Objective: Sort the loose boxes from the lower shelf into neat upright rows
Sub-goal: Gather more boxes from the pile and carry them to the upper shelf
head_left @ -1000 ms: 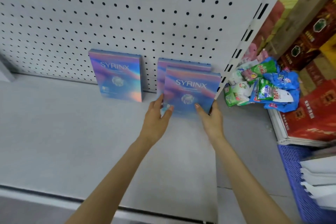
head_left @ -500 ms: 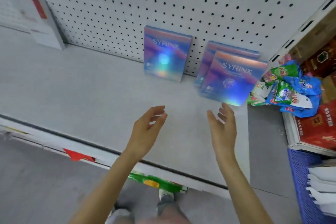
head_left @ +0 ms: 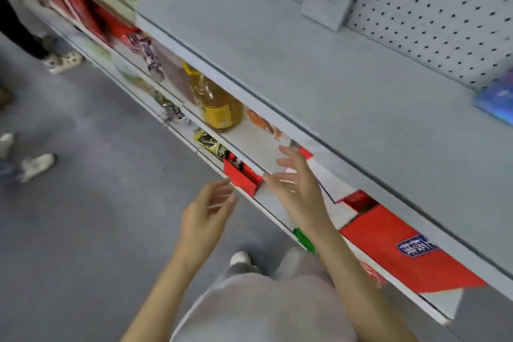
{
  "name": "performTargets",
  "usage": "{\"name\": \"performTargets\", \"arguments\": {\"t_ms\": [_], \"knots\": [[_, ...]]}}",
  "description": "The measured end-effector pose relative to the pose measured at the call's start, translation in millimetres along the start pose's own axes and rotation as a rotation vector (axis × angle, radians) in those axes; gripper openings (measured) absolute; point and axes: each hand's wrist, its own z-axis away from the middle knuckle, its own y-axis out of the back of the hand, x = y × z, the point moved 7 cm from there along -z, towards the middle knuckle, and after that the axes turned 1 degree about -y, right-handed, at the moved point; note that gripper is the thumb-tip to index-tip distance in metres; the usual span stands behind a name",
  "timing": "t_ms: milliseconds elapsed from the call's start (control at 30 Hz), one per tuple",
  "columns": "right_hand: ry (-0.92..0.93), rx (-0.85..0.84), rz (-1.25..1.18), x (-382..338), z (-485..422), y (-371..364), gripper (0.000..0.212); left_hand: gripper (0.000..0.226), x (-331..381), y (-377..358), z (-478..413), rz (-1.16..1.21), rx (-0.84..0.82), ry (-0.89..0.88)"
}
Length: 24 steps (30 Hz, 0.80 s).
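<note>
Left hand (head_left: pixel 206 212), right hand (head_left: pixel 298 189) withdrew; blue box (head_left: pixel 497 103) cropped.

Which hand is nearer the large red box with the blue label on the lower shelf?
Right. The right hand hovers over the front of the lower shelf, just left of the large red box; the left hand is farther left, out over the floor.

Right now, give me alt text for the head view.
The left hand and right hand hover open and empty by the lower shelf, beside a red box. A yellow oil bottle stands further along it, under the upper shelf.
</note>
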Motion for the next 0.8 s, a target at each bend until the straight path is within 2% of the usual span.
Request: {"name": "performTargets", "arguments": {"t_ms": [167, 367, 567, 800], "knots": [[0.024, -0.134, 0.143, -24, -34, -81, 0.044, 0.033, -31, 84, -20, 0.007, 0.177, 0.066], [0.084, -0.222, 0.279, -52, -100, -149, 0.05, 0.034, -51, 145, -73, 0.042, 0.273, 0.092], [0.155, -0.247, 0.226, -95, -205, -227, 0.048, 0.034, -48, 223, -188, 0.014, 0.33, 0.046], [0.214, -0.264, 0.138, -185, -351, -312, 0.048, 0.033, -11, 324, -327, -0.028, 0.395, -0.04]]}}
